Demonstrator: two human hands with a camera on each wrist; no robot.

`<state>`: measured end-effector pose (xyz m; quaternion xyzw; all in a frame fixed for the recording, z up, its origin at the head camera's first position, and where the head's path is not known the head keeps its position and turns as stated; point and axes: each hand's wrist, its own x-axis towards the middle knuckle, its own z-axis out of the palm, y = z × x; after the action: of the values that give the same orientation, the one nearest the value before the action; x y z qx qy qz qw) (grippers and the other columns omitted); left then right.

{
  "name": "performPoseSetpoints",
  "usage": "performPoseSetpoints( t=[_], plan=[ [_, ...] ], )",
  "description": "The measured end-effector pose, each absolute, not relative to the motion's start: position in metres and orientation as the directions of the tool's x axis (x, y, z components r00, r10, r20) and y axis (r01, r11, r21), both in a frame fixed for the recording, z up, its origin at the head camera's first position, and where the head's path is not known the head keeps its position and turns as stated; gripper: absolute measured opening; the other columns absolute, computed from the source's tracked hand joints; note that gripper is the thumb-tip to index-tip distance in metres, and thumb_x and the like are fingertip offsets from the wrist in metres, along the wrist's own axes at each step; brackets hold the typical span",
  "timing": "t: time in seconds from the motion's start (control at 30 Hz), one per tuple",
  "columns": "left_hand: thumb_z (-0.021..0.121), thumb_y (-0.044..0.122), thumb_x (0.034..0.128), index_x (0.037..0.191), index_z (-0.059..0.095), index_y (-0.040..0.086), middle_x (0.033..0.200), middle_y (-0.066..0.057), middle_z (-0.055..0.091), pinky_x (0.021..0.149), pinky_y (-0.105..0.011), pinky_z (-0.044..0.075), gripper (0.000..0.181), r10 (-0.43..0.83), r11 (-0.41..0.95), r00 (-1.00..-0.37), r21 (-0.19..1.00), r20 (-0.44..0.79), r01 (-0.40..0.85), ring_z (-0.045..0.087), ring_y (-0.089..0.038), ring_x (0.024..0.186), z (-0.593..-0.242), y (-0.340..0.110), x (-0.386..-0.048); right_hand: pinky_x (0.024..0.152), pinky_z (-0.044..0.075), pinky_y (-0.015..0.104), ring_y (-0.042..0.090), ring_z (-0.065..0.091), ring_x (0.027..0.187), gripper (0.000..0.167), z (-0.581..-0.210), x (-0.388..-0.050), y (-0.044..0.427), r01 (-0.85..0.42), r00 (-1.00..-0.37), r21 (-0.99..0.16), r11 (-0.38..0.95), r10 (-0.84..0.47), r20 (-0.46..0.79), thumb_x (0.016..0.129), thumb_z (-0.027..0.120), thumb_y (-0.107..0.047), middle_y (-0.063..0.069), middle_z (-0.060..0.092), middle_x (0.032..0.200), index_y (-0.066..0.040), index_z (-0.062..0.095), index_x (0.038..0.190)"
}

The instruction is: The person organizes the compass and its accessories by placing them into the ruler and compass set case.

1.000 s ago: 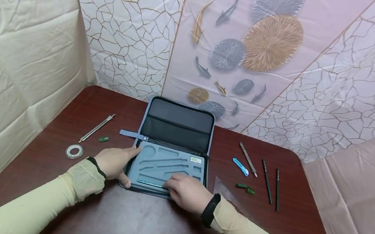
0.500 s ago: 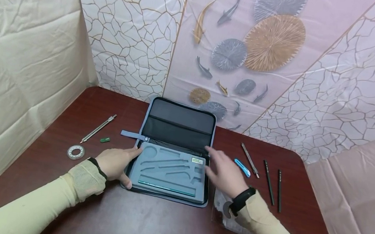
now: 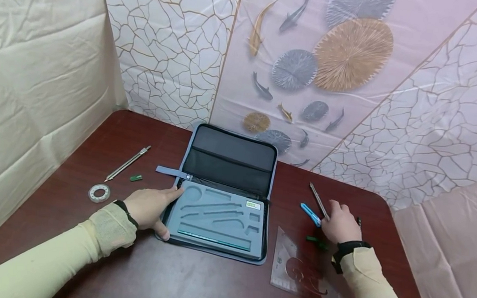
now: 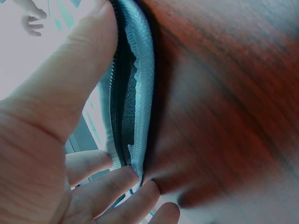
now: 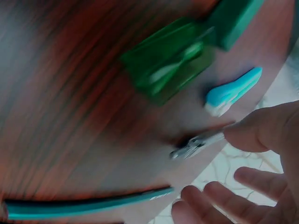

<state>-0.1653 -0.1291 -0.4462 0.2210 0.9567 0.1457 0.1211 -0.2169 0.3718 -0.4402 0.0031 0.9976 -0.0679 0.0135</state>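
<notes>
My left hand rests along the left edge of an open zippered case, thumb at its front corner. In the left wrist view its fingers lie straight against the zip edge. Grey foam with cut-out slots fills the case's base, and a green pencil lies in the front slot. Over at the right, my right hand is above the table with parted fingers, holding nothing visible. Below it, the right wrist view shows a dark green pencil, a silver compass-like tool and a blue utility knife.
A clear plastic set square lies right of the case, near a green sharpener and a green block. Left of the case are a silver compass, a small green piece and a round disc.
My right hand has left the pencil in the foam slot and moved right, over the loose tools, partly covering the pencils there. The left hand stays on the case.
</notes>
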Motion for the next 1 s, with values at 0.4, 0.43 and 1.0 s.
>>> performPoseSetpoints(
  t=[0.4,0.43,1.0],
  plan=[
    [0.089,0.050,0.0583,0.151,0.032,0.006,0.149,-0.019,0.037,0.075,-0.044,0.051,0.117,0.465,0.856,-0.872,0.331,-0.154,0.398,0.057,-0.035,0.115,-0.448,-0.129,-0.166,0.069,0.046,0.059,0.049,0.056,0.091,0.056,-0.443,-0.212,0.401,0.147,-0.984,-0.098,0.984,0.136,-0.116,0.088,0.061,-0.018,0.035,0.053,0.105,0.015,0.042,0.129],
    [0.089,0.050,0.0582,0.151,0.033,0.006,0.149,-0.019,0.038,0.076,-0.045,0.051,0.117,0.465,0.856,-0.872,0.329,-0.152,0.399,0.057,-0.035,0.115,-0.448,-0.129,-0.166,0.068,0.046,0.059,0.048,0.056,0.090,0.055,-0.442,-0.212,0.402,0.154,-0.983,-0.098,0.983,0.143,-0.113,0.088,0.061,-0.018,0.035,0.053,0.103,0.015,0.043,0.128],
    [0.089,0.050,0.0590,0.151,0.033,0.006,0.150,-0.018,0.036,0.079,-0.045,0.051,0.116,0.468,0.853,-0.870,0.337,-0.157,0.398,0.055,-0.035,0.119,-0.448,-0.129,-0.165,0.065,0.046,0.059,0.051,0.056,0.091,0.036,-0.443,-0.210,0.411,0.223,-0.960,-0.064,0.973,0.208,-0.188,0.086,0.055,-0.009,0.037,0.056,0.105,0.011,0.049,0.114]
  ],
)
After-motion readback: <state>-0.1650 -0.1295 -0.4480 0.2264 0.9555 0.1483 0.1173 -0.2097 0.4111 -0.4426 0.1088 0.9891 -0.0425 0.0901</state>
